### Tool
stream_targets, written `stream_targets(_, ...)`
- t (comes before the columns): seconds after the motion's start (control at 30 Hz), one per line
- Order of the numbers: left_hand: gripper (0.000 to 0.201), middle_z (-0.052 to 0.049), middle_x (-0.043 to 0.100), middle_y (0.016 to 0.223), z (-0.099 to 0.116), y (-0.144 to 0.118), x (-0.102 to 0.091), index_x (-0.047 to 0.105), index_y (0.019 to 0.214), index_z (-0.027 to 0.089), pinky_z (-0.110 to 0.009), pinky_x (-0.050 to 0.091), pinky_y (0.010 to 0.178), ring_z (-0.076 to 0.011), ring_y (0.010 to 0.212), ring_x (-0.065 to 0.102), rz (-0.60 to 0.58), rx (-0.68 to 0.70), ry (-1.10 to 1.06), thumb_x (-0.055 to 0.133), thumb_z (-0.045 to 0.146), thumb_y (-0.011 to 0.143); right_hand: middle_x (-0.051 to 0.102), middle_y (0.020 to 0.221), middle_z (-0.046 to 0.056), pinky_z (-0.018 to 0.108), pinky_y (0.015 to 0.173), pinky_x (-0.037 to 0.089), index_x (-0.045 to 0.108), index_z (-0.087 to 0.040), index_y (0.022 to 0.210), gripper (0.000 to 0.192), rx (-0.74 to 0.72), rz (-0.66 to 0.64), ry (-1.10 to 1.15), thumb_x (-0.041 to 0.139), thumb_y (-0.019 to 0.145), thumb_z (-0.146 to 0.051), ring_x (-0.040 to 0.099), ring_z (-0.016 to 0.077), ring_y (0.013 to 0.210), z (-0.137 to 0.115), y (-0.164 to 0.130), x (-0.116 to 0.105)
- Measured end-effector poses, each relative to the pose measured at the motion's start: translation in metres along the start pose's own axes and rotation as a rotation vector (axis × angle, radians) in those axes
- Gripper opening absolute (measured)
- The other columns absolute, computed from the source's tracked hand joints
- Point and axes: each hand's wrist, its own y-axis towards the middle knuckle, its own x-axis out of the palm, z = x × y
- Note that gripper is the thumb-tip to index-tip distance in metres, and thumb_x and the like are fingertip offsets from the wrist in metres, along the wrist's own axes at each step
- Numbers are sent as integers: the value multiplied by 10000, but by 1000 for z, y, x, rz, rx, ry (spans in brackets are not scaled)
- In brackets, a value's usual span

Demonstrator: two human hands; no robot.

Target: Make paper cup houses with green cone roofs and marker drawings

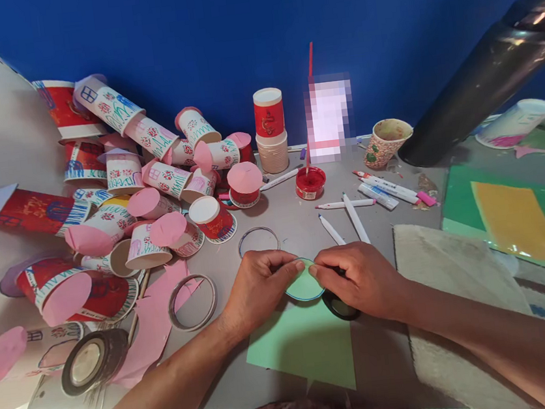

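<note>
Both hands meet at centre table: the left hand (pixel 256 284) pinches the near-left edge of a pale green paper disc (pixel 304 286) between thumb and fingertips, and the right hand (pixel 359 276) closes on its opposite edge — what the right fingers press underneath I cannot tell, though a dark roll of tape (pixel 339 307) sits just beneath that hand. The disc is flat, thin and round with a dark outline at its rim, so it looks already cut out. At six o'clock lies the green paper sheet (pixel 308 348) of the same colour, a straight-edged offcut with a notch at its near side.

Out at nine to eleven o'clock, a heap of decorated paper cups (pixel 151 179) — red or white, marker-drawn, many capped with pink paper circles. So a good batch seems finished; this green disc has no cup yet.

At eight o'clock, pink paper scraps (pixel 152 316) and an empty tape ring (pixel 192 302), glossy. At twelve, a red paint pot (pixel 310 183) with a brush standing in it; at one o'clock, white markers (pixel 352 212) scattered on the smooth grey table (pixel 290 229)
</note>
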Motion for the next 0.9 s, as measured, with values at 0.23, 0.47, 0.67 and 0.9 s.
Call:
stream_targets(0.23, 288, 5, 641, 643, 1, 0, -1, 775, 869, 145, -197, 385, 444, -109, 518, 542, -23, -92, 15, 725, 414, 777, 406, 541, -44, 308, 578, 202, 382, -215, 612, 347, 20, 45, -27, 464, 930, -330, 376, 114, 538, 1, -1, 0)
stream_targets(0.47, 311, 41, 476, 504, -1, 0, -2, 662, 656, 141, -185, 286, 419, -83, 452, 463, 14, -115, 118, 673, 415, 804, 430, 530, -41, 305, 571, 202, 413, -214, 610, 333, 51, 48, -39, 466, 915, -337, 376, 115, 528, 0, -1, 0)
stream_targets(0.67, 383, 50, 415, 510, -2, -1, 0, 559, 592, 158, -186, 272, 424, -78, 454, 446, 6, -82, 151, 651, 441, 832, 560, 585, -39, 279, 571, 250, 565, -221, 708, 247, 94, 63, 19, 534, 898, -376, 425, 117, 540, -3, 1, 1)
stream_targets(0.9, 365, 40, 426, 546, 0, -3, 2, 651, 693, 147, -196, 308, 428, -108, 475, 518, -25, -51, 155, 605, 462, 872, 610, 594, -29, 268, 576, 293, 631, -216, 712, 250, 41, 129, 24, 542, 919, -325, 478, 119, 547, 1, 2, 2)
